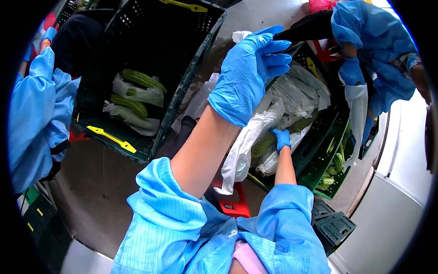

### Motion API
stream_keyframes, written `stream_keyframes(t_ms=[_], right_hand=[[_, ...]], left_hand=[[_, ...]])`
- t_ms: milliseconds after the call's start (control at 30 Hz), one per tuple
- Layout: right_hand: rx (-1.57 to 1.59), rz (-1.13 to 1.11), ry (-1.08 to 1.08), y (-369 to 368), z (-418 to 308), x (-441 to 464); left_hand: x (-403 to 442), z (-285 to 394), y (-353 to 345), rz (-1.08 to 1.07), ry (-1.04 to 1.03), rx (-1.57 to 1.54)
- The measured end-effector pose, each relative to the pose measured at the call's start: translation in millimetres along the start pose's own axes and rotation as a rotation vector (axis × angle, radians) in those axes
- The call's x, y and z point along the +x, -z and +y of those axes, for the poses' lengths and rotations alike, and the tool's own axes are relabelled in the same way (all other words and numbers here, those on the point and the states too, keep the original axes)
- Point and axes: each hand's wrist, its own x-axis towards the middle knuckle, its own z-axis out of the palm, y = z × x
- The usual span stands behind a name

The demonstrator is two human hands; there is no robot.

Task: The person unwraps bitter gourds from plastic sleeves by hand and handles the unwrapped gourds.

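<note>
My left hand (246, 75), in a blue glove, is raised over the crates with its fingers stretched out; nothing shows in its grip. A white scrap (239, 35) appears beside its fingers. Lower right, my right hand (282, 139), also gloved, reaches into a dark crate. It touches the green ridged gourds (263, 145) and clear plastic bags (299, 89) there, and its fingertips are partly hidden. A long white plastic bag (248, 144) hangs over that crate's near side.
Left, a green crate (182, 98) holds several bagged gourds (137, 89). Another crate (326, 189) with gourds stands at right. A co-worker in blue (374, 50) holds a white bag (357, 114). Another person's sleeve (41, 105) is at left. A red object (235, 203) lies below.
</note>
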Motion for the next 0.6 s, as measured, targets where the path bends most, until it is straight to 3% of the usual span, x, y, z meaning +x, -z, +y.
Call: stream_keyframes(t_ms=[100,133,267,367,467,600], right_hand=[[-0.049,-0.07,0.1,0.6,7.0,-18.4],[-0.068,0.104,0.139,-9.1,-2.1,-44.6],[0.231,0.064,0.118,-15.8,-12.6,-106.9],[0.144,0.221,0.285,2.2,-7.0,-146.9],[0.463,0.271,0.486,52.4,-0.7,-187.8],[0.858,0.373,0.291,126.6,-32.7,-249.8]], left_hand=[[-3.7,-0.9,-0.7,0.005,-0.015,0.02],[-2.6,-2.2,-0.8,0.004,-0.018,0.03],[2.8,-13.5,1.2,0.001,-0.035,0.053],[2.1,-22.9,-2.3,-0.027,-0.019,0.071],[-1.0,-33.1,-6.3,-0.136,0.045,0.123],[0.2,-54.2,-6.7,-0.344,0.168,0.238]])
